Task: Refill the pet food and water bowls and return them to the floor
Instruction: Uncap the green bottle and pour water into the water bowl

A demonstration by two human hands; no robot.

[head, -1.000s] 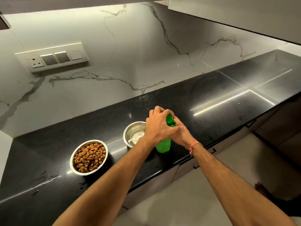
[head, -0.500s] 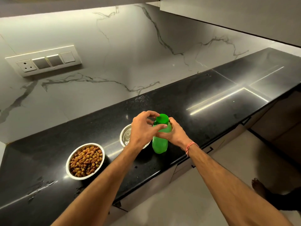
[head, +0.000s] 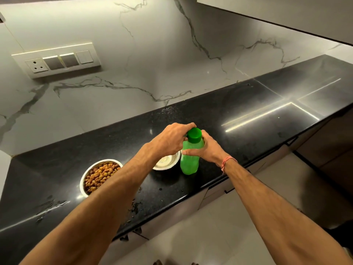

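A green bottle [head: 189, 159] is steadied on the counter [head: 248, 115] by the right hand [head: 207, 150], its cap [head: 194, 135] gripped by the left hand [head: 172, 139], beside a filled food bowl [head: 99, 174]; the water bowl [head: 168, 161] is yet to be floored

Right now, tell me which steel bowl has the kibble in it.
The left bowl, heaped with brown kibble. The other bowl, beside the green bottle, shows none, only its pale, shiny inside.
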